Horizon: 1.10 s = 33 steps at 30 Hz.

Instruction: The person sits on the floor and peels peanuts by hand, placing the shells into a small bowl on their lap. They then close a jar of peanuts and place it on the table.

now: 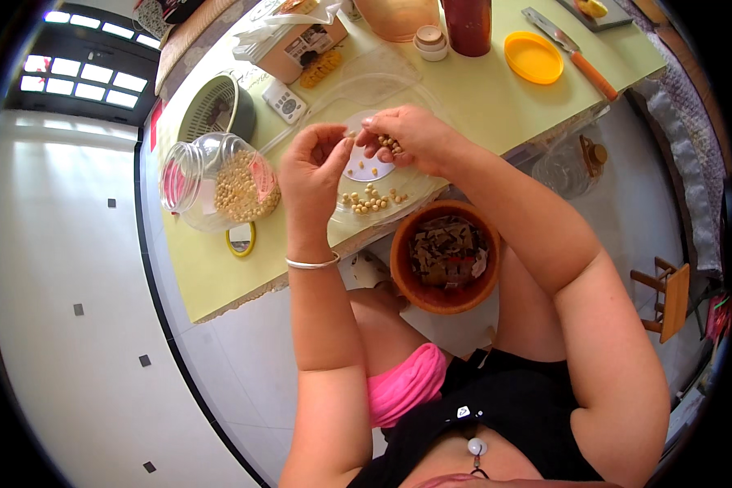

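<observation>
Among and below the fingers [331,138], the beans [370,201] are smooth and matt. Left of the fingers, the jar [210,150] is clear and glossy, either glass or plastic; the view does not settle which. Beyond it, the colander [237,104] is dull plastic. The surface [484,110] beneath the fingers is smooth, its near edge rough and chipped. Behind the left fingers, the bangle [313,264] is shiny metal. Nearer the body than the fingers, the bowl [445,302] has a smooth, softly glossy wall, and the pink cloth [408,382] is matt and folded. Far right of the fingers, the lid [533,58] is smooth plastic, the knife blade [551,30] metal, the stool [673,302] wood.
</observation>
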Available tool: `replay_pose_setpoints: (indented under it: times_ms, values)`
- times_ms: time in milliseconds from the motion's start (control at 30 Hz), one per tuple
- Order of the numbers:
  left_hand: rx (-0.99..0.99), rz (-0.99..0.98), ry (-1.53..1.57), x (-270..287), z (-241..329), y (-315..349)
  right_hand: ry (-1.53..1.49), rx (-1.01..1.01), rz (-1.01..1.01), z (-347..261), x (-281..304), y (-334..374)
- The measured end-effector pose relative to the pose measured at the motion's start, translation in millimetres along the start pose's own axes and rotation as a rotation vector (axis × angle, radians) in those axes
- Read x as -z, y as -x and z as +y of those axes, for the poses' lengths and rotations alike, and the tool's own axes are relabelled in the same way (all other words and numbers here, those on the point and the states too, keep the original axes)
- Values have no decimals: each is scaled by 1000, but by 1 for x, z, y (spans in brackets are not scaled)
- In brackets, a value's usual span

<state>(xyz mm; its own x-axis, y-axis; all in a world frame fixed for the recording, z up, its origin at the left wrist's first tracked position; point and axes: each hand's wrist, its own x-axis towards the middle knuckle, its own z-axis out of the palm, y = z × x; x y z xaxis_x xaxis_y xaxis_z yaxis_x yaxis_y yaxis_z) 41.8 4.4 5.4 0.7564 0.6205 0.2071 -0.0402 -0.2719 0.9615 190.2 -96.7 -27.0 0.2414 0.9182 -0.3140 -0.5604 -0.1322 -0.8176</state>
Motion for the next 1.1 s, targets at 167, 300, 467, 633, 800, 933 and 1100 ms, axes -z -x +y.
replay_pose_setpoints:
  times_ms: [167,300,467,633,800,933,1100]
  values:
    - [-157,130,-594,4,-15,-5,-170,-55,-8,-8,-3,5]
    - [-222,80,-958,-2,-38,-5,-141,103,78,-3,2,2]
    - [-89,79,-879,-9,-31,-7,-84,114,98,-3,6,-1]
    - [-105,132,-163,-15,-16,-11,-176,-12,26,-6,1,2]
    - [-472,73,-889,-19,-32,-18,-282,100,137,-6,4,1]
    - [-382,25,-934,-20,-41,-14,-237,126,107,-8,9,3]
    - [-226,31,-1003,-22,-34,-12,-164,114,93,-4,10,1]
